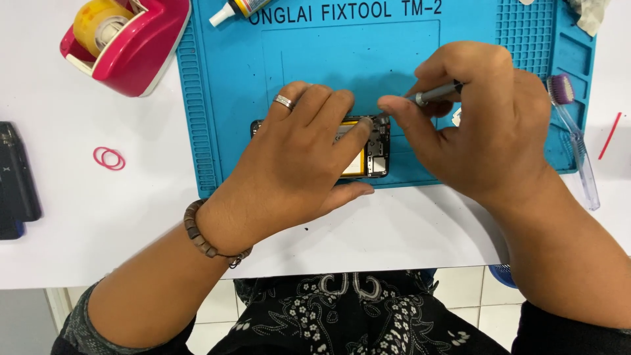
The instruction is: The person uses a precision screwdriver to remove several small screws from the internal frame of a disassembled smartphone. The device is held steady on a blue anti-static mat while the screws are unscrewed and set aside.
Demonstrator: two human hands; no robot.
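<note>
- On the near edge of the blue mat (217, 98), an opened phone (371, 154) lies flat with its back off, showing a yellow battery and circuit parts.
- The left hand (296, 158) lies over the phone and covers most of it; its fingers are spread across the body and press it down, with the thumb at the phone's near edge. This grip is a flat hold on the phone, not a pinch. A ring sits on one finger and a bead bracelet (197, 233) on the wrist.
- The right hand (480, 125) is just right of the phone, its grip closed around a thin grey screwdriver (434, 94). The tool slants down to the left, and its tip meets the phone's far right corner.
- The mat rests on a white desk (98, 210).
- At the far left stands a pink tape dispenser (131, 39) with a yellow roll.
- Two pink rubber bands (109, 158) lie on the desk left of the mat.
- A dark device (16, 181) sits at the left edge.
- A clear toothbrush (575, 138) with purple bristles lies at the mat's right edge, and a red stick (610, 135) lies just beyond it.
- A glue tube's nozzle (227, 12) shows at the mat's far edge.
</note>
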